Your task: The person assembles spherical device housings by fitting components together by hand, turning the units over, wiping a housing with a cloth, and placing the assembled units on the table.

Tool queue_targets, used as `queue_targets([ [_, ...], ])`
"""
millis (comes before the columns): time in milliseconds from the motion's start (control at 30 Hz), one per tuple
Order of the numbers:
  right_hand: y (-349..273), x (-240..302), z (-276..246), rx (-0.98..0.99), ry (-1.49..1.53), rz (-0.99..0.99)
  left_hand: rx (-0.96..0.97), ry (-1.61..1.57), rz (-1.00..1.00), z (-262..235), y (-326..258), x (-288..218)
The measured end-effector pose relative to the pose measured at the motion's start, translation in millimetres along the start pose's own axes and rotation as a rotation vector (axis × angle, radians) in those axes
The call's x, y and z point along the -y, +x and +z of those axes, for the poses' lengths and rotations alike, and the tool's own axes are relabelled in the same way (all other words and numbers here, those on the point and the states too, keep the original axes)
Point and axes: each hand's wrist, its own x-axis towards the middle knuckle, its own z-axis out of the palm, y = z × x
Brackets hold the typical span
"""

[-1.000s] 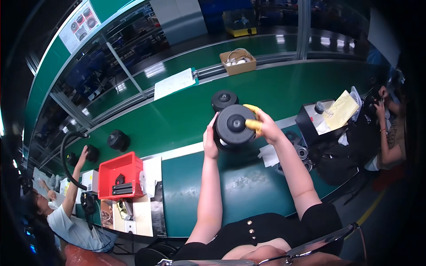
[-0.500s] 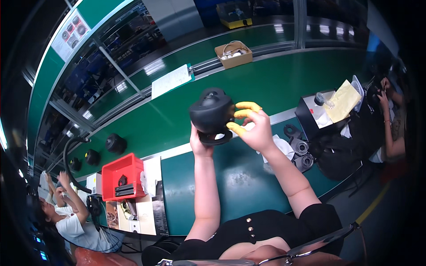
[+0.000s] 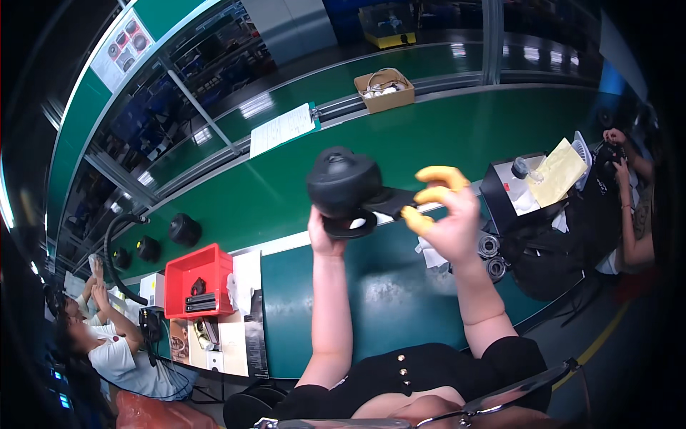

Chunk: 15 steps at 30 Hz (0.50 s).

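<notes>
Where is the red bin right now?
In the head view, the red bin is left of the person's left hand, below a round black part on the green surface, with a white sheet beside it.

black units [image 3: 343, 182]: 4 | yellow finger covers [image 3: 441, 176]: 3 | red bin [image 3: 196, 268]: 1 | ring parts [image 3: 489, 247]: seemingly 2

Yellow line [image 3: 602, 339] on dark floor [image 3: 564, 339]

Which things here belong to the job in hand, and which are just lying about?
Likely the job:
- round black device, in left hand
- black flap, at right hand's fingertips

Probably lying about:
- clipboard
- cardboard box
- yellow paper
</notes>
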Motion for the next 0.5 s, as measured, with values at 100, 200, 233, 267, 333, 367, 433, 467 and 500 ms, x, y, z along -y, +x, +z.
queue_targets([
  [100, -9.6, -25.4, 46.8, -0.028, 0.121, 0.126, -0.009, -0.049, -0.040, 16.0, -2.7, 18.7],
  [200, -1.4, -43.8, 34.2, -0.033, 0.203, 0.044, 0.026, -0.202, -0.194, 21.8, -8.0, 14.6],
  [233, 0.8, -51.7, 28.3, 0.012, 0.286, 0.078, 0.028, -0.204, -0.190, 25.8, -8.0, 14.1],
  [267, 0.9, -53.2, 28.6, 0.096, 0.311, 0.134, 0.048, -0.225, -0.268, 27.5, -10.4, 13.0],
  [333, -11.4, -73.6, 49.8, 0.212, 0.606, 0.240, 0.076, -0.227, -0.346, 9.9, -2.7, 20.8],
  [367, -11.5, -76.0, 55.8, 0.323, 0.892, 0.346, 0.077, -0.232, -0.347, 13.4, -1.2, 18.6],
  [433, -13.2, -78.9, 54.2, 0.353, 1.049, 0.431, 0.151, 0.386, 0.018, 19.9, -1.5, 12.2],
  [467, -12.3, -78.0, 52.6, 0.381, 1.048, 0.523, 0.086, 0.608, 0.259, 28.3, -5.9, 7.9],
  [500, -11.9, -78.2, 51.6, 0.409, 1.044, 0.615, 0.171, 0.700, 0.414, 24.8, -4.4, 0.1],
])
